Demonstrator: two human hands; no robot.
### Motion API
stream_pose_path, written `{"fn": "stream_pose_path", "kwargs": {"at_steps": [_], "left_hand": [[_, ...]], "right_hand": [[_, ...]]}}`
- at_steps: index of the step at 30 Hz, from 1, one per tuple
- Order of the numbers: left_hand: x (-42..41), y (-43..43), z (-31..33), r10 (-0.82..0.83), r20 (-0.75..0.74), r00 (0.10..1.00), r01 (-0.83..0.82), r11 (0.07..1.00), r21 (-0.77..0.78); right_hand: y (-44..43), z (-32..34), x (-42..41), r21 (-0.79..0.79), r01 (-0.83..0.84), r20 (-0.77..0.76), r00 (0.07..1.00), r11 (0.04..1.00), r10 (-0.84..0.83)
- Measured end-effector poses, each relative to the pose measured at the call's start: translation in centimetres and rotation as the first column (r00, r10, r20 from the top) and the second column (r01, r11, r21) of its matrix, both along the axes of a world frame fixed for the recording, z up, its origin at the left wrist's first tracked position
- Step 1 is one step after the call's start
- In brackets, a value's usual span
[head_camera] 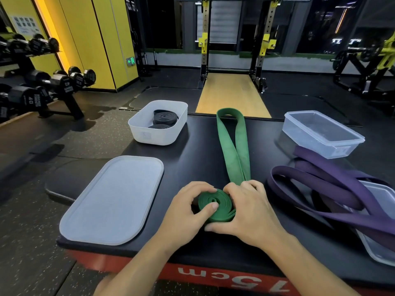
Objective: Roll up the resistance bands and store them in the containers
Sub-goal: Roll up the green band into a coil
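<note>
One green band (232, 146) lies near the middle of the bench (192, 163). Its near end is wound into a flat coil at the front edge, and its free loop runs straight away to the far edge. Left hand (188, 210) and right hand (252, 212) hold the coil from either side. The fingers (199, 186) are curled narrowly round its rim, and the left thumb presses on top.

Purple bands (350, 186) lie tangled to the right; their number is hard to make out, and the frame edge cuts them off.

There are two open containers. The white tub (158, 136), far left, holds two black rolls (165, 117), the nearer one half hidden by the wall. The clear tub (320, 144), far right, shows nothing inside.

One lid (113, 199) lies flat at the near left. One clear tray (376, 251) is mostly covered by the purple bands and cropped at the right edge.

Dumbbells (64, 82) sit on a rack at the left, partly cut off.
</note>
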State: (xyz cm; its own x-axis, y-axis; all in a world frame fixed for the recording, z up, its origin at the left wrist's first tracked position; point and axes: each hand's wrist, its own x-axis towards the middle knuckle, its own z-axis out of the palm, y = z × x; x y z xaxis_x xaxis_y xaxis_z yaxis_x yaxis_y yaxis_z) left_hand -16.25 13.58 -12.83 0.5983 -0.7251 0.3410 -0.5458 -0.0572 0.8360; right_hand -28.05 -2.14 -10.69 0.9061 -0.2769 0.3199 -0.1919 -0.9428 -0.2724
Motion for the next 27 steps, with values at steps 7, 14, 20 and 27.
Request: {"fn": "stream_pose_path", "kwargs": {"at_steps": [7, 14, 20, 27], "left_hand": [[0.2, 0.0, -0.3, -0.027, -0.047, 0.999, 0.028, 1.0, 0.006], [0.1, 0.0, -0.1, -0.024, -0.064, 0.998, 0.024, 1.0, 0.0], [0.5, 0.0, -0.4, -0.033, -0.066, 0.997, 0.034, 0.999, 0.003], [0.5, -0.1, -0.3, -0.047, -0.103, 0.994, 0.047, 0.999, 0.002]], "right_hand": [[-4.2, -0.4, -2.0, -0.183, -0.24, -0.084, 0.97, 0.953, 0.228], [-4.9, 0.2, -1.1, -0.321, -0.191, -0.098, 0.981, 0.927, 0.168], [-5.9, -0.1, -1.6, -0.193, -0.244, -0.159, 0.964, 0.95, 0.215], [-7.9, -0.2, -1.6, -0.106, -0.242, -0.18, 0.959, 0.965, 0.221]]}}
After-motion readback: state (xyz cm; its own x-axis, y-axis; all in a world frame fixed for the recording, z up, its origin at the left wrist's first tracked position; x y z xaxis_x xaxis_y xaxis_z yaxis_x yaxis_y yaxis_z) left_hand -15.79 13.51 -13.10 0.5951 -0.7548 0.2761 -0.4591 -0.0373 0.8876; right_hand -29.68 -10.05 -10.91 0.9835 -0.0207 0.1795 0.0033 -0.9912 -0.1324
